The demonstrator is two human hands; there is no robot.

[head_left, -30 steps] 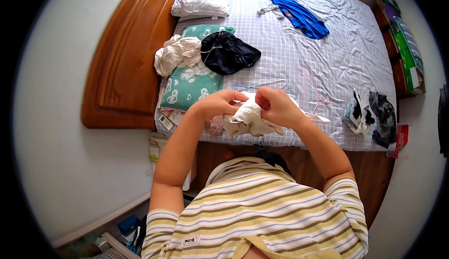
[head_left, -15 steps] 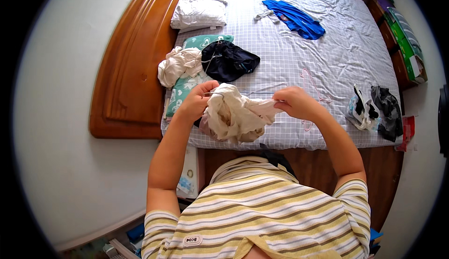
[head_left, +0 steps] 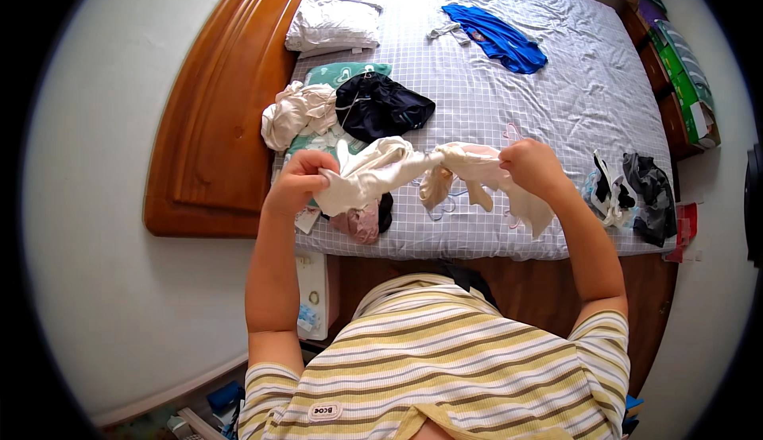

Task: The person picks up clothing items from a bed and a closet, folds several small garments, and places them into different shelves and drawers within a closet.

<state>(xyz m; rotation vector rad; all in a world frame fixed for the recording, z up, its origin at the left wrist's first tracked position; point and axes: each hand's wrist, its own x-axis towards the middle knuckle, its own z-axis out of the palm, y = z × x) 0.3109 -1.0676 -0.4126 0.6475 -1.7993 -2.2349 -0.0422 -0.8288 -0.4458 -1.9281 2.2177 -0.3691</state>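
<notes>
A cream-white garment (head_left: 381,171) stretches, twisted and bunched, in the air over the near side of the bed. My left hand (head_left: 302,182) pinches its left end, and my right hand (head_left: 534,168) grips it close to the other end. Loose flaps dangle from its middle and below my right hand. Its exact kind does not show through the folds. Beneath it on the sheet lie a dusty-pink cloth (head_left: 358,224) beside something dark, and a thin light-blue hanger (head_left: 442,208) partly covered by the hanging cloth. A pink hanger (head_left: 512,131) shows beyond my right hand.
Dark navy clothing (head_left: 383,106) and a cream garment (head_left: 298,116) lie on a green pillow (head_left: 350,73). Farther off are a white pillow (head_left: 334,19) and a blue garment (head_left: 501,38). Black, white and grey clothes (head_left: 652,197) sit at right. A wooden headboard (head_left: 214,122) bounds the left.
My hands have moved apart, the left one leftward and down, the right one rightward. The garment has gone from a bundle to a long stretched piece, uncovering the pink cloth below.
</notes>
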